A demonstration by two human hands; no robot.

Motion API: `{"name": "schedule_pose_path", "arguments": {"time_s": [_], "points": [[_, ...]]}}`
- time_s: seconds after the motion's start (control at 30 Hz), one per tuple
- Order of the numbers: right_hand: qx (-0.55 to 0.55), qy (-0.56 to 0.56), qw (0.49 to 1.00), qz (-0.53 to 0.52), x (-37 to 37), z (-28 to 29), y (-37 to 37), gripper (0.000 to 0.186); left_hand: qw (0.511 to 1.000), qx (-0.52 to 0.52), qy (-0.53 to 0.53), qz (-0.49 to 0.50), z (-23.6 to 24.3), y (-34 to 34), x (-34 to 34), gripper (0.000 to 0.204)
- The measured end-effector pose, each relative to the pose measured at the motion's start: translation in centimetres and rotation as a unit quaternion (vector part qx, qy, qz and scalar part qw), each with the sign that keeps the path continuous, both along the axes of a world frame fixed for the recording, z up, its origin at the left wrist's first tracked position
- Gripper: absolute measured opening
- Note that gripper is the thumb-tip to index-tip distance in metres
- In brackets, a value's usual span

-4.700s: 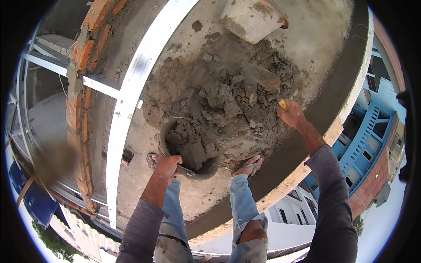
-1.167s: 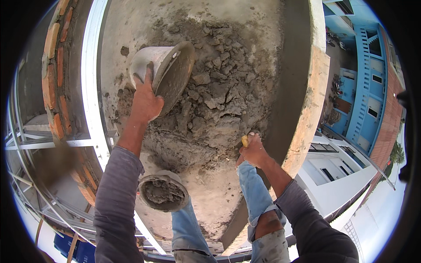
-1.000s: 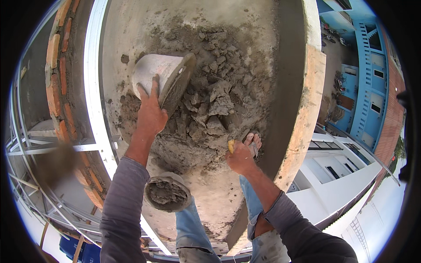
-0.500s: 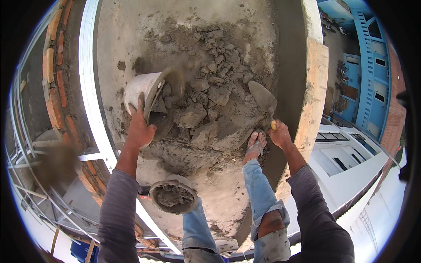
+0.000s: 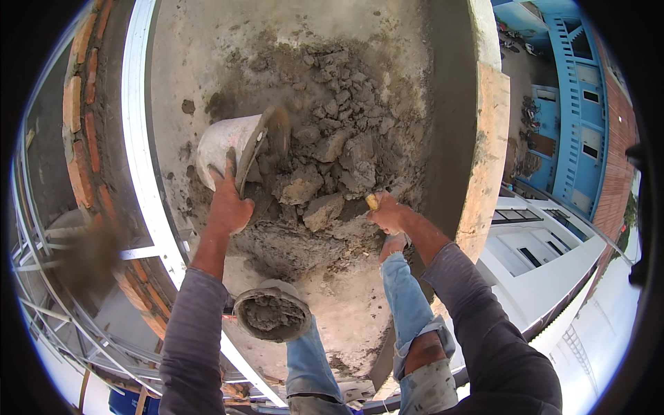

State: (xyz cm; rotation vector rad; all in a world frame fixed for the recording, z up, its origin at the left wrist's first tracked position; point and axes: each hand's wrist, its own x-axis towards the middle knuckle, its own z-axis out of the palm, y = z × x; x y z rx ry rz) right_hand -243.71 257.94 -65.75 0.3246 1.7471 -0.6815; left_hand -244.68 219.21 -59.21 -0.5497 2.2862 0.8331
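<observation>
A whitish bucket (image 5: 225,146) lies tipped on its side, its mouth facing right toward a heap of grey mortar (image 5: 301,185). My left hand (image 5: 227,207) grips it near the rim, fingers spread along its outer wall. My right hand (image 5: 391,214) is closed round the yellow handle of a trowel (image 5: 372,201) at the heap's near right side. The blade cannot be made out against the mortar. Between my left arm and my legs stands a second bucket (image 5: 272,315), with mortar inside.
A white metal beam (image 5: 140,104) runs along the left, with a brick wall (image 5: 84,152) beyond it. On the right, a wooden board (image 5: 489,138) borders the concrete floor (image 5: 207,41). My foot (image 5: 393,245) is planted at the heap's near edge. Blue and white buildings show far right.
My right hand has swung left with the trowel, from beside my foot to the heap's near side. The blade, plain before, is lost from sight. My left hand stays on the tipped bucket.
</observation>
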Motion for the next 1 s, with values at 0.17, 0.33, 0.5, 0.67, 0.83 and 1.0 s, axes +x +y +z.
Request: {"name": "schedule_pose_path", "arguments": {"time_s": [0.17,0.33,0.5,0.67,0.83,1.0], "points": [[-0.036,-0.011,0.998,-0.057,3.2,0.1,-4.3,0.029,0.999,0.018,0.025,-0.032,-0.3,-0.6,-0.4,0.118],[-0.002,0.135,0.991,0.01,5.6,3.6,-9.0,0.034,0.998,0.066,0.013,-0.011,-0.4,-1.2,0.0,0.127],[-0.046,0.138,0.989,-0.013,4.1,7.3,-19.6,0.04,0.99,0.133,0.046,0.028,-1.5,-1.9,0.7,0.122],[-0.037,0.199,0.977,0.064,1.0,5.8,-25.8,0.038,0.965,0.215,0.124,0.081,-2.1,-2.8,2.0,0.097],[-0.003,0.229,0.973,0.004,7.5,7.3,-12.4,0.034,0.975,0.169,0.12,0.077,-1.9,-2.6,3.4,0.097],[0.04,0.126,0.969,-0.207,12.7,1.9,-2.6,0.011,0.973,0.182,0.106,0.092,-2.3,-2.5,4.3,0.098]]}}
